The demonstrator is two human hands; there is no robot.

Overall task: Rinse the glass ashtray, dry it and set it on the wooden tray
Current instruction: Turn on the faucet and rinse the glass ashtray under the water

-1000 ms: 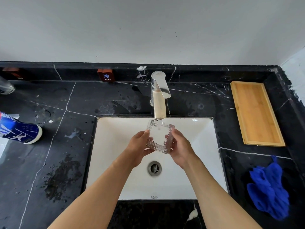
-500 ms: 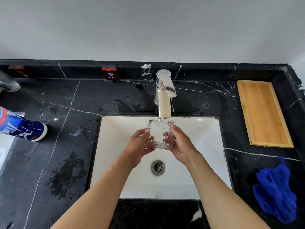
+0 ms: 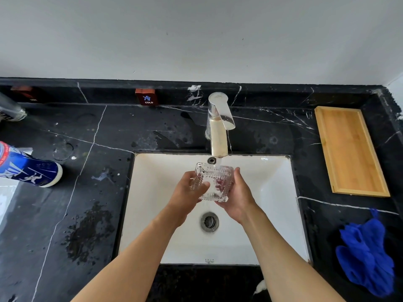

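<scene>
While both bare forearms reach in from the near edge, the left hand (image 3: 189,192) and the right hand (image 3: 238,192) close on opposite sides of the square, ribbed clear glass ashtray (image 3: 214,184), gripping it between them over the white rectangular sink basin (image 3: 272,214). Its left thumb lies across the near face of the glass, and the fingers of each hand curl around the sides. The ashtray is held tilted, above and a little beyond the round metal drain (image 3: 209,221), right below the spout.

On the near right of the black white-veined marble worktop (image 3: 87,214) lies a crumpled bright blue cloth (image 3: 368,258), well apart from the basin. A patch of water spatter marks the worktop left of the basin. Farther left, a blue and white printed can (image 3: 28,168) lies on its side at the picture's edge.

Just beyond the ashtray, the chrome tap (image 3: 218,127) stands at the basin's far rim, with water falling from its spout onto the glass. To the far right, a long rectangular pale wooden tray (image 3: 349,151) rests on the worktop, nothing on it. Along the far upstand sits a small red label marked COLD (image 3: 145,97), left of the tap, below the plain grey wall (image 3: 196,35).
</scene>
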